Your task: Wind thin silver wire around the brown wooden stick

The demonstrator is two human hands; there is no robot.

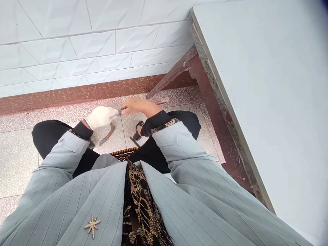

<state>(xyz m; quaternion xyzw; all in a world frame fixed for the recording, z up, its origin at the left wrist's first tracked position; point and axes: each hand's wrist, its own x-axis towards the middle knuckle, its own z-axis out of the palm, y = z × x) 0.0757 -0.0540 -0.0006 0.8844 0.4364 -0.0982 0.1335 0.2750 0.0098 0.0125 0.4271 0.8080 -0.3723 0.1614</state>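
My left hand (99, 117), in a white knit glove, is closed in front of me between my knees. My bare right hand (133, 105) meets it, its fingers pinched on a short grey, metallic-looking piece (120, 111) that sticks out of the glove. Below the glove hangs or lies a curved brown tube-like piece (109, 134) with a greyish end. Whether it joins the grey piece is hidden by the glove. A reddish stick (162, 101) shows behind my right wrist; I cannot tell whether it is held or lies on the floor.
A white tabletop (269, 85) on a reddish-brown frame (205, 82) stands close on my right, its slanting leg (171, 73) near my right hand. A white tiled wall (89, 48) rises ahead. Under me shows the woven rim (124, 152) of a basket or seat. A thin pale cable (203, 111) lies on the floor.
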